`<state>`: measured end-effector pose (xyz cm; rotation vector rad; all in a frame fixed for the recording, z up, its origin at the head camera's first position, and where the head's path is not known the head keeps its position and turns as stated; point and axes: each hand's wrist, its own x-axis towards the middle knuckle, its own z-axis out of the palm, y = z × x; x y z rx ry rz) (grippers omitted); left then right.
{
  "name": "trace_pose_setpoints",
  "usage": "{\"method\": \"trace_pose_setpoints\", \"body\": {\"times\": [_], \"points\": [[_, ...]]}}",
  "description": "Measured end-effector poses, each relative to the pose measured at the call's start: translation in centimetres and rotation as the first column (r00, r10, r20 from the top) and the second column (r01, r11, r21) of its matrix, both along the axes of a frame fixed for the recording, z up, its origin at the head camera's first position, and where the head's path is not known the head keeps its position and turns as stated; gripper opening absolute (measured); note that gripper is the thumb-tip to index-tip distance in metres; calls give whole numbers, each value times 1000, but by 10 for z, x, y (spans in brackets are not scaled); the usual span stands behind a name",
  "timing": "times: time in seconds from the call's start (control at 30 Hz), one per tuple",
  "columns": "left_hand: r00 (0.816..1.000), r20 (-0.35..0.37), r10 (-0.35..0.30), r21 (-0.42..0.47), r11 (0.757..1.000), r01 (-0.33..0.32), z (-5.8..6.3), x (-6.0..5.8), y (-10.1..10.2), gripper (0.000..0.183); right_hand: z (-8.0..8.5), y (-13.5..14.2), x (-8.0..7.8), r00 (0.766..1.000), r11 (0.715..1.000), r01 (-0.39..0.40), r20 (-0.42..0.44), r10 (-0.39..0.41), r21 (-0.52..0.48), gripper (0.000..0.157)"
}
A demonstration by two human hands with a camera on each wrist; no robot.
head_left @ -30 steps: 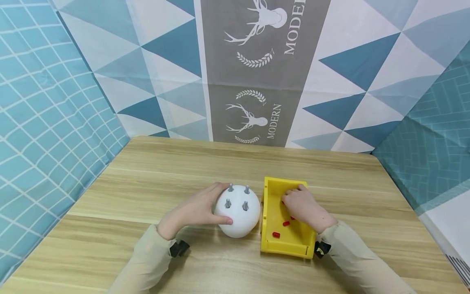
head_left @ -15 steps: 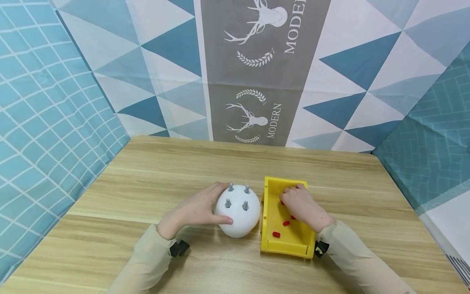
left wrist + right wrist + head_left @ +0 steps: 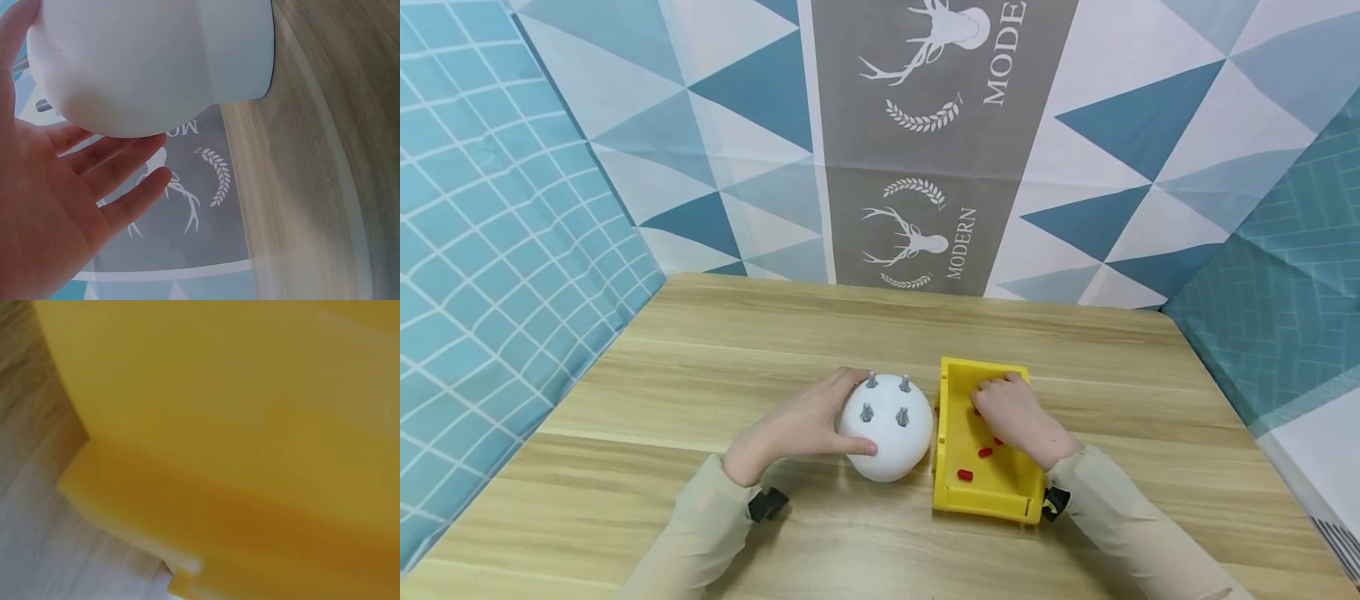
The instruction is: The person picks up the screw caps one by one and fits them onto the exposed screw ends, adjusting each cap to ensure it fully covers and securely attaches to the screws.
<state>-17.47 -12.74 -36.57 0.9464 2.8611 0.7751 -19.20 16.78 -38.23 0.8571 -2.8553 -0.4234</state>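
Observation:
In the head view a white rounded body (image 3: 891,450) stands on the table, with several metal bolts (image 3: 902,416) sticking up from its top. My left hand (image 3: 805,421) holds it from the left, thumb on the near side and fingers round the far side. The left wrist view shows the fingers (image 3: 119,156) along its curved wall (image 3: 137,69) and its flat base on the wood. My right hand (image 3: 1011,412) reaches down into a yellow bin (image 3: 981,502), its fingertips hidden. Small red caps (image 3: 965,475) lie on the bin floor near it.
The bin stands just right of the white body on a wooden table (image 3: 820,542). Patterned cloth (image 3: 917,167) hangs behind the table's far edge. The bin's yellow wall (image 3: 219,394) fills most of the right wrist view.
Both hands stay almost where they were; the right hand shifts only slightly inside the bin. The head view tilts a little, and the white body stays in place.

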Motion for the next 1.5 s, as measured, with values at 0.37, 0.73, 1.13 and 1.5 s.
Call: {"method": "trace_pose_setpoints", "body": {"times": [0.37, 0.73, 1.13, 1.5], "points": [[1000, 31, -4, 36, 999, 3, -1, -1, 0, 100, 2, -1, 0, 998, 999, 31, 49, -30, -23, 10], [999, 37, -17, 57, 998, 15, -4, -4, 0, 101, 3, 1, -1, 998, 998, 16, 57, -13, -59, 14], [999, 28, -24, 50, 998, 23, -4, -3, 1, 99, 6, 4, -2, 991, 992, 8, 132, 8, -125, 10], [999, 16, -29, 62, 998, 28, -3, -2, 0, 98, 25, 5, 2, 986, 976, 11, 163, 25, -217, 7]]}}
